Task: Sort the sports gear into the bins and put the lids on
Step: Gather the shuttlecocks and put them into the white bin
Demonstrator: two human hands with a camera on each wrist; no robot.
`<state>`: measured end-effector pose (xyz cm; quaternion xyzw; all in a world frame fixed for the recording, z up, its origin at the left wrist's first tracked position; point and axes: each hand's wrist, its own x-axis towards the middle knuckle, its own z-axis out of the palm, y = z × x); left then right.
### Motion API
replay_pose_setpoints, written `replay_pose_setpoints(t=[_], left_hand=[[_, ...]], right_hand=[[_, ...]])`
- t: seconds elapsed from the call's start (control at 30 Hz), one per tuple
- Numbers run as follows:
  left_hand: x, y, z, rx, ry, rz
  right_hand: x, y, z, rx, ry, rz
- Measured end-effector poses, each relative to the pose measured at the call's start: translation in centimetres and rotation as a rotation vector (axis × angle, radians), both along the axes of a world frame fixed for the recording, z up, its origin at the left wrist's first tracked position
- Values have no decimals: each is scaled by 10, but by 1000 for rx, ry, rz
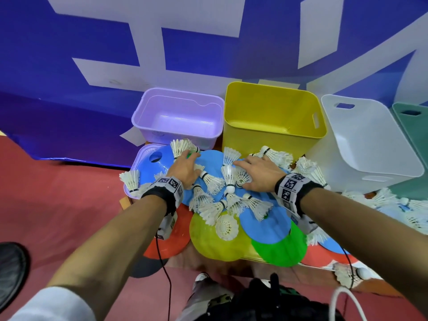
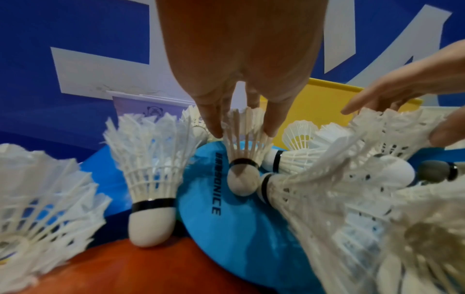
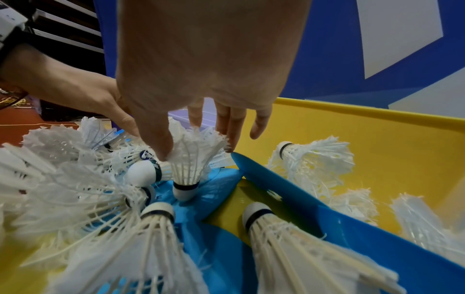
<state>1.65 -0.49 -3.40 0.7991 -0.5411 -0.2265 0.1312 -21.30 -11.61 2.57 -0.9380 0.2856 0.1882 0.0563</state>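
Observation:
Many white feather shuttlecocks (image 1: 214,208) lie scattered over flat coloured discs (image 1: 266,222) on the floor in front of the bins. My left hand (image 1: 185,169) reaches down over the pile. In the left wrist view its fingertips (image 2: 216,132) pinch the feather skirt of one black-banded shuttlecock (image 2: 242,157), whose cork points toward the wrist. My right hand (image 1: 256,173) is beside it. In the right wrist view its thumb and fingers (image 3: 229,143) pinch an upright shuttlecock (image 3: 190,169) standing cork-down on a blue disc (image 3: 216,185).
Open bins stand along the blue wall: purple (image 1: 139,121), yellow (image 1: 274,133), white (image 1: 368,156) tilted, teal (image 1: 414,135) at the far right. A purple lid (image 1: 136,156) lies under a blue disc. More shuttlecocks (image 1: 393,200) lie to the right. A dark shoe (image 1: 11,269) shows at lower left.

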Motion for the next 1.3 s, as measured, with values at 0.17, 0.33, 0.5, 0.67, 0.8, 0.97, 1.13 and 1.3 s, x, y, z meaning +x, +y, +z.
replay_pose_setpoints(t=[0.17, 0.33, 0.5, 0.67, 0.8, 0.97, 1.13, 1.3], left_hand=[[-2, -7, 10, 34, 30, 60], [-1, -9, 34, -73, 47, 68], [0, -12, 55, -145, 37, -1], [-11, -17, 66, -151, -51, -90], [-24, -25, 75, -131, -76, -138], [-50, -45, 87, -181, -29, -191], [-85, -69, 95, -248, 46, -192], [-127, -98, 110, -331, 44, -216]], right_hand=[[0, 0, 4, -1, -67, -42], [-3, -7, 12, -15, -151, -84], [-7, -15, 22, -35, -188, -103], [-18, -20, 32, -76, -219, -115], [-32, -27, 39, -94, -235, -138], [-62, -46, 52, -95, -270, -214], [-94, -65, 64, -70, -351, -305], [-137, -87, 81, -56, -442, -363]])
